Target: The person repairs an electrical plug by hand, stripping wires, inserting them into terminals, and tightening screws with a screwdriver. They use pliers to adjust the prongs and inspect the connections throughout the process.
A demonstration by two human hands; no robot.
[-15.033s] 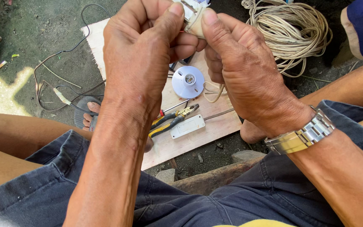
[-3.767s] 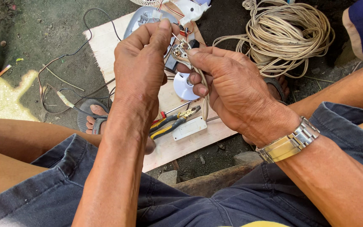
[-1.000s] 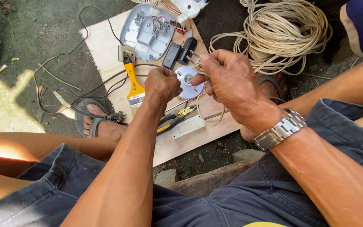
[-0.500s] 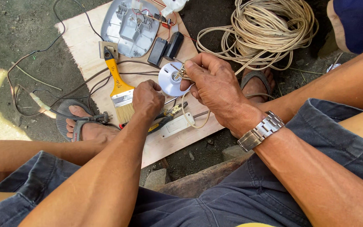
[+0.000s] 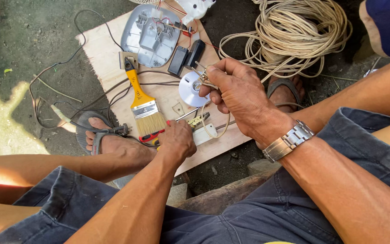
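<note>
pliers on the plywood board are gripped by the left hand, while thin wire ends, pinched in the right hand, could slip free if tugged.

Single head view, steeply downward, close over lap (seated), board ahead

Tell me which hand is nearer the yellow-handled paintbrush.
Left. The left hand sits on the pliers right beside the bristles of the paintbrush. The right hand is raised over the white round disc, pinching a small wired part, farther from the brush.
</note>
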